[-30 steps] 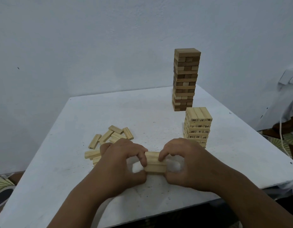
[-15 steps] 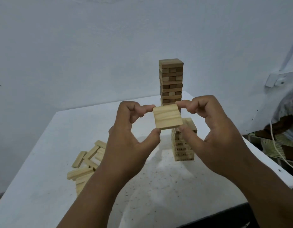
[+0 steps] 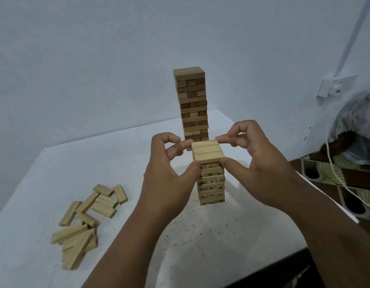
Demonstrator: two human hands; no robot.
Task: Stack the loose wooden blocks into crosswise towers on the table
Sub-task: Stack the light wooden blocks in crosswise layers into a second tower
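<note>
A row of three pale wooden blocks (image 3: 207,151) rests flat on top of the short numbered tower (image 3: 211,183) in the middle of the white table (image 3: 121,154). My left hand (image 3: 169,173) pinches the row's left side with thumb and forefinger. My right hand (image 3: 252,161) pinches its right side the same way. A taller tower of darker blocks (image 3: 192,102) stands behind, near the table's far edge. Several loose pale blocks (image 3: 86,221) lie scattered on the table at the left.
A pale wall rises close behind the table. Right of the table are a wall box (image 3: 335,86), a white cord (image 3: 342,181), a patterned surface (image 3: 346,188) and a bundled bag (image 3: 358,125). The table's front edge is near my forearms.
Both hands lifted the row of three blocks off the table, carried it up and forward, and lowered it onto the short numbered tower. The view tilted along.
</note>
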